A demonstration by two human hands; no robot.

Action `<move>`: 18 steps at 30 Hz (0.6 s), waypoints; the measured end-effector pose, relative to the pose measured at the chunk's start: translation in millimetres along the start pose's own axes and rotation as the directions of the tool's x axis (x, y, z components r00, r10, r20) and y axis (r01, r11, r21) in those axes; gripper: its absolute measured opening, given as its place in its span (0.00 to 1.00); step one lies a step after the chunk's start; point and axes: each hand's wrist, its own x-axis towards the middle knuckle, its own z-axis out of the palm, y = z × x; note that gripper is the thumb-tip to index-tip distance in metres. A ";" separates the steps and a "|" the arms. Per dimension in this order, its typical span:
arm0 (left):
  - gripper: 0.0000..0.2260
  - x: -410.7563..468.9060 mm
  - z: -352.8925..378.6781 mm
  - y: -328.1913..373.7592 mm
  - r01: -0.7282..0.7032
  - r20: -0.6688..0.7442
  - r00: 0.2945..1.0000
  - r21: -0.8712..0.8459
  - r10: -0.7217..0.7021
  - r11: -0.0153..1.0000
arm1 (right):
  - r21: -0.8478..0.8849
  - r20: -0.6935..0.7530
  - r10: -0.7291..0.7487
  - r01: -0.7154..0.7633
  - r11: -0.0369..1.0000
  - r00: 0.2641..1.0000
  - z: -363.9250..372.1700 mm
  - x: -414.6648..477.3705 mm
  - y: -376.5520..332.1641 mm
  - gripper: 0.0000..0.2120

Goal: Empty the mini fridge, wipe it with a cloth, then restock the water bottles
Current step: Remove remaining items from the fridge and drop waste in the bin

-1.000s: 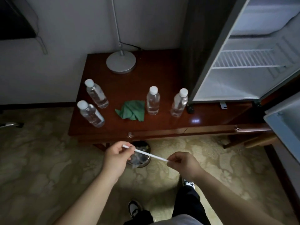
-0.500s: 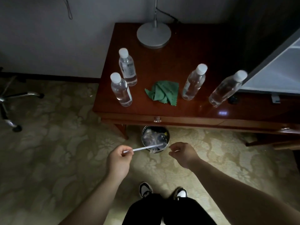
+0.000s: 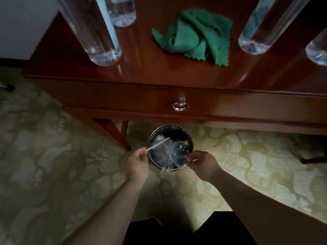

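My left hand (image 3: 138, 163) pinches one end of a thin white strip (image 3: 157, 144), whose other end points over a round metal bin (image 3: 168, 126) on the floor. My right hand (image 3: 205, 165) hovers at the bin's right rim with curled fingers, a small pale scrap at its fingertips. Several clear water bottles stand on the red-brown table (image 3: 141, 68): two at left (image 3: 93, 32) (image 3: 122, 11), two at right (image 3: 261, 27) (image 3: 318, 48). A crumpled green cloth (image 3: 192, 34) lies between them. The mini fridge is out of view.
The bin holds crumpled clear plastic and an empty bottle (image 3: 180, 154). A drawer with a metal ring handle (image 3: 179, 106) runs under the tabletop. A table leg (image 3: 113, 131) stands left of the bin. Patterned carpet covers the floor; my dark trousers show at the bottom.
My head has dropped much closer to the table and bin. My right hand let go of the strip, and both hands moved forward to the bin.
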 end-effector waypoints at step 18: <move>0.20 -216.8 -136.1 253.6 -0.379 0.399 0.879 0.256 0.260 0.889 | 0.023 -0.091 -0.080 0.083 0.996 0.993 -225.1 -235.5 -128.9 0.12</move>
